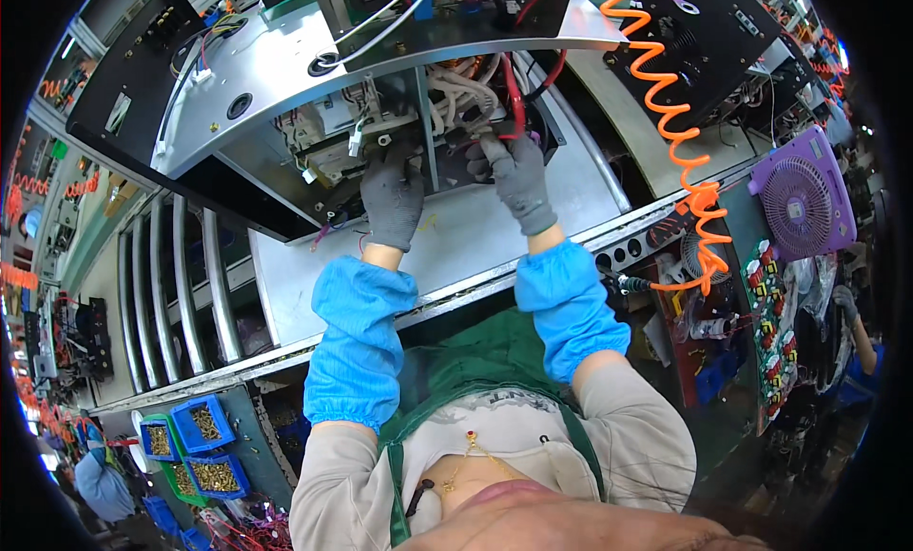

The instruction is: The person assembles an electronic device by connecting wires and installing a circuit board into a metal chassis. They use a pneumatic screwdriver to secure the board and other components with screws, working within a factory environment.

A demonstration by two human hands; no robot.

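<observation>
A metal equipment housing (276, 85) with its near side uncovered stands in front of me. In it are circuit parts on the left, an upright metal divider and bundled pale cables (463, 96) on the right. My left hand (392, 199), in a grey glove, reaches in left of the divider; its fingertips are hidden among the parts. Right of the divider, my right hand (523, 185), also gloved in grey, has its fingers bent in close to the pale cables and a thick red cable (514, 95). What they grip is hidden. Blue sleeve covers wrap both forearms.
An orange coiled air hose (670, 123) hangs to the right of the housing. Farther right is a purple fan (806, 197) above a strip of circuit boards (768, 332). Metal rollers (179, 285) lie at left. Blue bins (202, 423) of small brass-coloured fasteners stand lower left. Other people work at both edges.
</observation>
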